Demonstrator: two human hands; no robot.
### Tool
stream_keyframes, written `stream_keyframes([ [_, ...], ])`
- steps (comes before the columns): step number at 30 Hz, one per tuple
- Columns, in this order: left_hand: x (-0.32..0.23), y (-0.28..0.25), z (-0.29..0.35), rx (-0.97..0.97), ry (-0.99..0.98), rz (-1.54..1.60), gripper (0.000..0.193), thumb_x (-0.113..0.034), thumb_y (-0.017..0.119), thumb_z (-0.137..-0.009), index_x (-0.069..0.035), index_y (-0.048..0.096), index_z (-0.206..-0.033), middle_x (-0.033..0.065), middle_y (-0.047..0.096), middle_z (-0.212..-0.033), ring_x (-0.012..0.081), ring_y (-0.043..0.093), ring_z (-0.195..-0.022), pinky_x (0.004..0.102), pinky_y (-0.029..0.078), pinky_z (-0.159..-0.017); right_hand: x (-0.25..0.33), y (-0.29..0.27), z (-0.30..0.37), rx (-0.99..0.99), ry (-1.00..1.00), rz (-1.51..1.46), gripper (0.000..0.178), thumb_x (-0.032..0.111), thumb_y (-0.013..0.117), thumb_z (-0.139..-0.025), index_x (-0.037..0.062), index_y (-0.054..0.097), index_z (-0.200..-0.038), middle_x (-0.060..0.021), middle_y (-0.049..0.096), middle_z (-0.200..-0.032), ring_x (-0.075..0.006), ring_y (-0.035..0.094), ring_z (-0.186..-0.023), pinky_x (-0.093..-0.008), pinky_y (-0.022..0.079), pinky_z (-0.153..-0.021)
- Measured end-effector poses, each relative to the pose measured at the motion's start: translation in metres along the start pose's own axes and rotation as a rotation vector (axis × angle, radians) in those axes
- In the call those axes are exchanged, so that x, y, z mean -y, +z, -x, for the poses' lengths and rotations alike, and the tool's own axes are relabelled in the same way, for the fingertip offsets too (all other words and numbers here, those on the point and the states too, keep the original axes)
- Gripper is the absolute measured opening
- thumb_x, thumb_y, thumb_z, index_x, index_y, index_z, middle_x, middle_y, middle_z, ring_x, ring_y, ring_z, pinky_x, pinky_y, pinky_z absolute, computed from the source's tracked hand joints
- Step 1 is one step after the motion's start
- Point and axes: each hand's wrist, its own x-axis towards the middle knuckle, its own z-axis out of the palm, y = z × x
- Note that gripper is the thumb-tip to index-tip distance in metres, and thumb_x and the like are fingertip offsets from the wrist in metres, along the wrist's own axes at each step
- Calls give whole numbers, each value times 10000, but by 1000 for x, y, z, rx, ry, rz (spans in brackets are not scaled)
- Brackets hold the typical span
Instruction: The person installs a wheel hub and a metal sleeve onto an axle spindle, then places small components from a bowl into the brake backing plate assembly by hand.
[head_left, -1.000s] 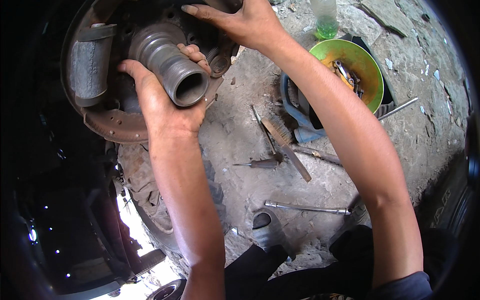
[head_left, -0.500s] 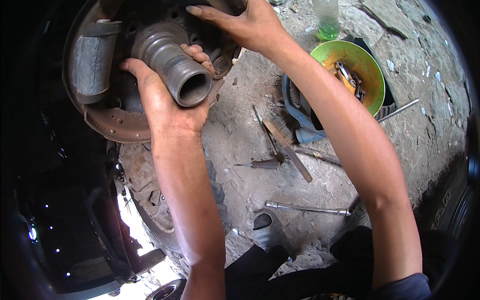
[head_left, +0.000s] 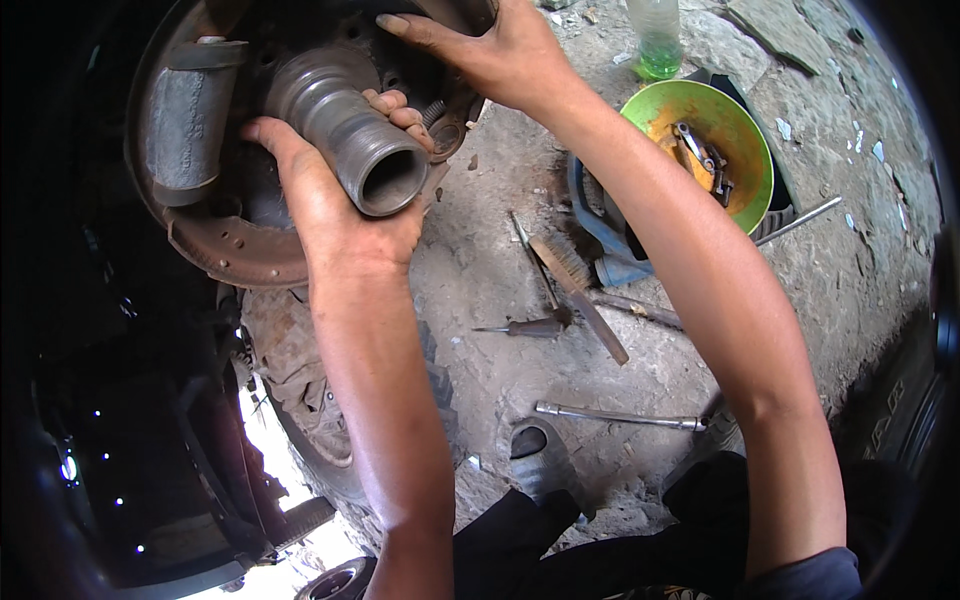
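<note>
A hollow metal axle tube (head_left: 372, 150) juts toward me from the middle of a rusty drum brake assembly (head_left: 240, 245). My left hand (head_left: 345, 215) is wrapped around the tube from below, thumb on its left side and fingertips curled over its right. At the top, my right hand (head_left: 510, 55) grips the edge of a curved brake shoe (head_left: 465, 12); the thumb stretches along the inner side and the other fingers are hidden behind it. A grey cylinder (head_left: 185, 125) sits at the assembly's left, and a coil spring (head_left: 433, 112) shows near my left fingertips.
On the rough ground lie a wire brush (head_left: 590, 310), a screwdriver (head_left: 530, 327), a thin rod (head_left: 530, 255) and a long metal bar (head_left: 620, 415). A green bowl (head_left: 755, 130) holds tools and parts. Behind it stands a bottle of green liquid (head_left: 658, 50). A tyre (head_left: 330, 460) lies below the assembly.
</note>
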Motion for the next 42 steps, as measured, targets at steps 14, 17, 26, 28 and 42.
stream_keyframes([
  [14,1,-2,-1,-31,37,15,885,-775,342,-887,61,420,-1165,133,558,-974,202,595,-760,309,563,-689,6,2,2,34,-14,-21,623,287,792,-854,-22,537,-1330,-164,656,-1229,-223,612,-1149,-339,471,-1003],
  [17,0,-2,-1,-60,28,46,883,-767,337,-897,70,434,-1162,155,583,-1000,213,609,-770,320,569,-694,13,-1,2,93,119,-5,615,319,786,-859,-30,553,-1309,-168,673,-1193,-227,632,-1112,-341,493,-972],
  [26,10,13,-4,-214,108,-23,883,-763,306,-912,79,522,-1070,189,623,-1031,245,622,-776,356,574,-720,45,-22,12,137,225,252,706,478,705,-898,-72,525,-1304,-185,660,-1187,-256,634,-1080,-354,500,-942],
  [28,6,13,-1,-222,117,-49,882,-767,301,-911,73,524,-1056,184,622,-1028,237,616,-758,353,564,-710,62,-20,13,-70,379,356,662,484,634,-944,-79,528,-1276,-190,656,-1155,-260,622,-1069,-357,488,-938],
  [42,10,6,-6,-265,155,-97,808,-785,263,-918,-48,490,-1160,139,616,-977,253,620,-777,395,563,-734,162,4,36,0,150,10,245,45,582,-927,-99,612,-1123,-166,696,-876,-188,680,-845,-286,532,-741],
])
